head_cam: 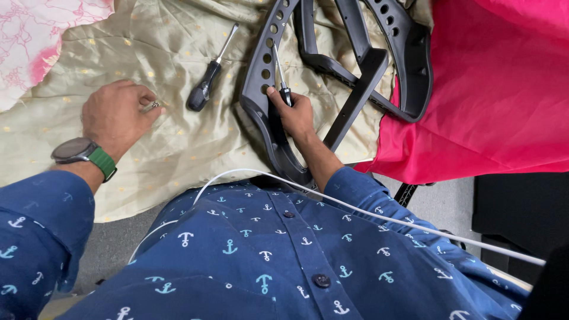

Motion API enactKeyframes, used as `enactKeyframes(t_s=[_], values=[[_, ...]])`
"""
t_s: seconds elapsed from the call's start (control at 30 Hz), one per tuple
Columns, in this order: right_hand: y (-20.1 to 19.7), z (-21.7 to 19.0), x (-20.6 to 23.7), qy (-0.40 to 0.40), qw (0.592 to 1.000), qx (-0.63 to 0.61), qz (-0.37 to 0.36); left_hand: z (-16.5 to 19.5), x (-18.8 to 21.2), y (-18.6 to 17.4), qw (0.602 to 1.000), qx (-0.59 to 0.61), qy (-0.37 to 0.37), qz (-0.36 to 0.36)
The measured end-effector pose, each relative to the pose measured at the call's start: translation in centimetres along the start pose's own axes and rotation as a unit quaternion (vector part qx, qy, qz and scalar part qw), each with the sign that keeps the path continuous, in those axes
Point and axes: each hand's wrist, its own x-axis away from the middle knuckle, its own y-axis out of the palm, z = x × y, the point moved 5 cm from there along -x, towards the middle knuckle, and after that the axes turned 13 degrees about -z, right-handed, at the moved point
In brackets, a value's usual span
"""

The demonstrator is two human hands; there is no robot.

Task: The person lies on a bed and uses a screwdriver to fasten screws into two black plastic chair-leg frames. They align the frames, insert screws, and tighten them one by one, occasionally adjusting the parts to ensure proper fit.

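Observation:
My left hand (115,112) rests on a beige cloth (172,136) with its fingers pinched on a small metal screw (152,106). A watch with a green strap sits on that wrist. My right hand (293,112) grips a thin screwdriver (280,71) whose shaft points up along the perforated rim of a black plastic chair frame (361,65). A second screwdriver (208,74) with a black handle lies loose on the cloth between my hands.
A bright pink cloth (498,89) covers the right side. A white and pink patterned cloth (35,41) lies at the top left. A white cable (379,216) runs across my blue anchor-print shirt. Grey floor shows below.

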Motion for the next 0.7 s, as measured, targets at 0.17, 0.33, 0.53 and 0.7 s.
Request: enactKeyframes(t_s=[0.17, 0.33, 0.53, 0.7], values=[[-0.4, -0.1, -0.4, 0.024, 0.991, 0.128, 0.029, 1.4, 0.3, 0.1, 1.0, -0.019, 0.009, 0.022], [-0.6, -0.1, -1.0, 0.082, 0.987, 0.141, 0.003, 1.6, 0.3, 0.1, 0.999, -0.011, 0.004, 0.039], [-0.7, -1.3, -0.1, 0.071, 0.978, 0.194, 0.018, 1.3, -0.1, 0.7, 0.999, -0.003, 0.002, 0.048], [-0.4, -2.1, 0.4, 0.081, 0.974, 0.206, 0.04, 0.6, -1.6, 1.5, 0.999, -0.018, -0.017, 0.036]])
